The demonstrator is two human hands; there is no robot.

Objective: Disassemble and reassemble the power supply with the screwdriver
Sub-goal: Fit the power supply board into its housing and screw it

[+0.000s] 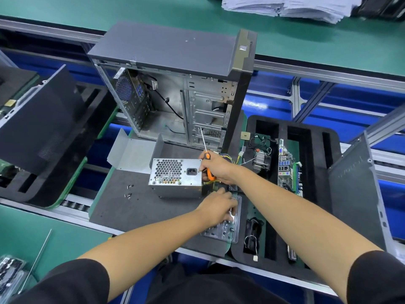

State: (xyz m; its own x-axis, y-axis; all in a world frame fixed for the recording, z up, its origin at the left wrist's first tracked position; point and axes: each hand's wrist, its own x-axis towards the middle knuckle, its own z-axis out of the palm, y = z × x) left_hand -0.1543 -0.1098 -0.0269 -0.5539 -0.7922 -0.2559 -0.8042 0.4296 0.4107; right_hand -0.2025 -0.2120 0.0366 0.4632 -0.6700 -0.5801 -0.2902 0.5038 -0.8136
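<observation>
The grey metal power supply (175,177) stands on the dark mat (135,207), its honeycomb fan grille and socket facing me. My right hand (213,166) grips the orange-and-black screwdriver (208,159) at the unit's right edge, with the shaft pointing up and away. My left hand (219,207) rests with curled fingers on a silver metal plate (221,230) just right of the power supply; what the fingers hold is hidden. Several small screws (128,191) lie on the mat to the left. A bent grey cover panel (131,153) lies behind the unit.
An open, emptied PC case (175,84) stands upright behind the mat. A black foam tray (293,183) on the right holds a motherboard, heatsink and cables. A side panel (355,198) leans at far right. Another case and tray sit at the left.
</observation>
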